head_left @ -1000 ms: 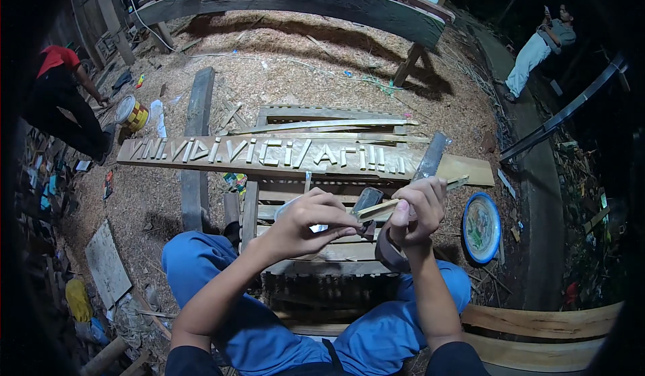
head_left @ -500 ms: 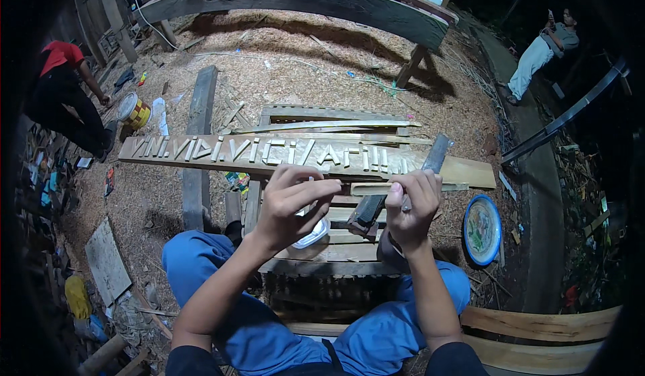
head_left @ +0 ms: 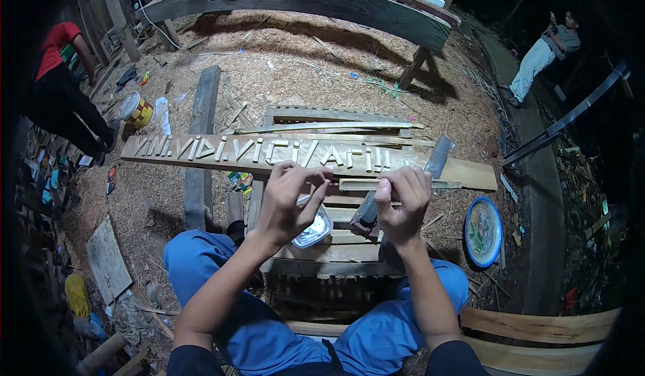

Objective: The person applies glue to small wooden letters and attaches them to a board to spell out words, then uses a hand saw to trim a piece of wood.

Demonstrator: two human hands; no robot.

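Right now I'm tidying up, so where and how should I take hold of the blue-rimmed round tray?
Probably by the left edge of the round tray, coming from the left, thumb over the rim: that curved blue edge is uncovered and faces the right hand.

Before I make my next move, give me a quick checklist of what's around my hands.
1. Pale wooden strip in the right hand: ok, it looks pinched between thumb and fingers.
2. Left hand empty: cannot tell, its curled fingers hide any small piece.
3. Letter pieces in a row on the long board: ok for those in view.
4. Plastic tub unobstructed: not ok, the left hand covers part of it from this view.
5. Long board free of the slanted grey bar: not ok, the bar lies across it.
6. Blue-rimmed tray apart from both hands: ok, off to the right.
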